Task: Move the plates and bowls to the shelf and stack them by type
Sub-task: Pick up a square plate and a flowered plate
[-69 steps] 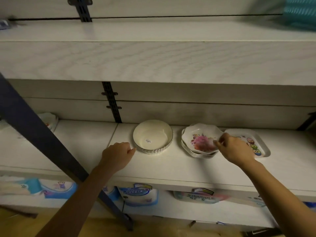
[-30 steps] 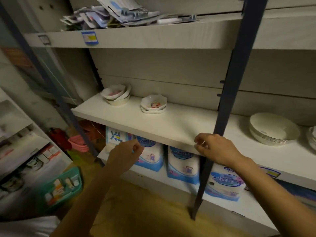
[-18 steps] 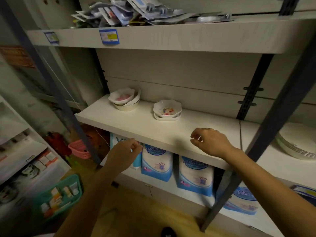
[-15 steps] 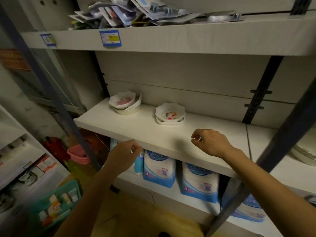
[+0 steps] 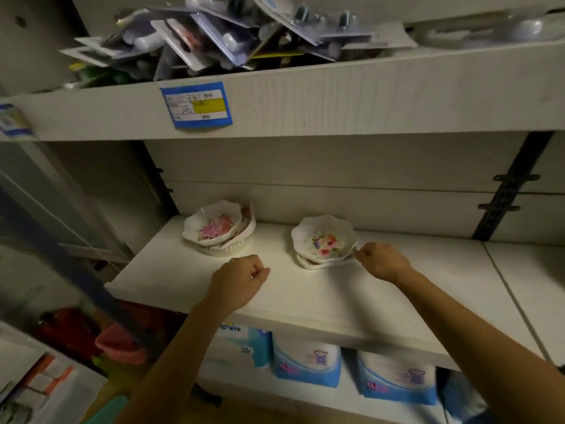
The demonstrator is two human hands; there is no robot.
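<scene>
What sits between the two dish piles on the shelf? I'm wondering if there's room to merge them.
Nothing: in the head view, bare white shelf separates the left pile from the right stack. The left hand hovers nearer the front edge.

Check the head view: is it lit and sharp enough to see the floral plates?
Head view: dim overall, but the two floral dish piles on the shelf read clearly; left edge smeared with blur; wide-angle bends the shelves; right hand is at the right pile's rim.
</scene>
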